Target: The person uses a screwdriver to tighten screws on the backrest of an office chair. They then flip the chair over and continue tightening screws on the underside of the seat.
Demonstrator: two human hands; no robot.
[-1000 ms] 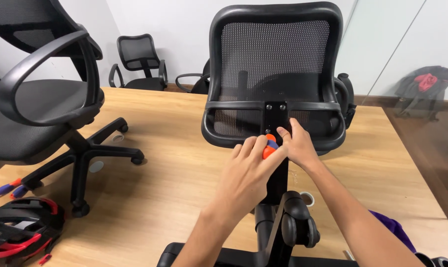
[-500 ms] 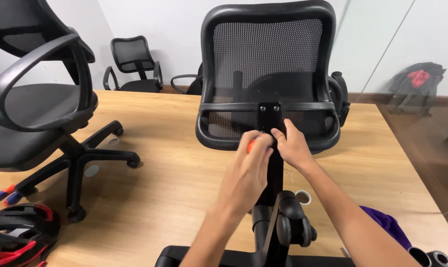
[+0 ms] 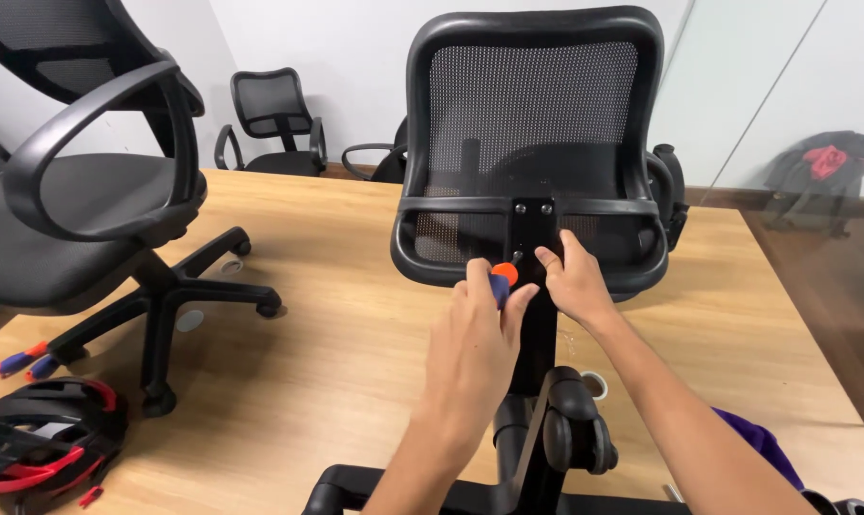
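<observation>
My left hand [image 3: 470, 348] is closed around the screwdriver [image 3: 501, 278], tip at the backrest bracket [image 3: 533, 238]; my right hand [image 3: 570, 278] pinches beside it. Fastening step; next needs steady, square pressure.

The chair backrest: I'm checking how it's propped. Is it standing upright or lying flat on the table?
Upright. The backrest stands on the wooden table, mesh facing the camera, while the right hand steadies its bracket.

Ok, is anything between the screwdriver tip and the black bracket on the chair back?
Nothing visible. The left hand holds the screwdriver with its tip aimed at the black bracket on the chair back. The right hand rests beside the tip, fingers at the bracket, not across the path.
</observation>
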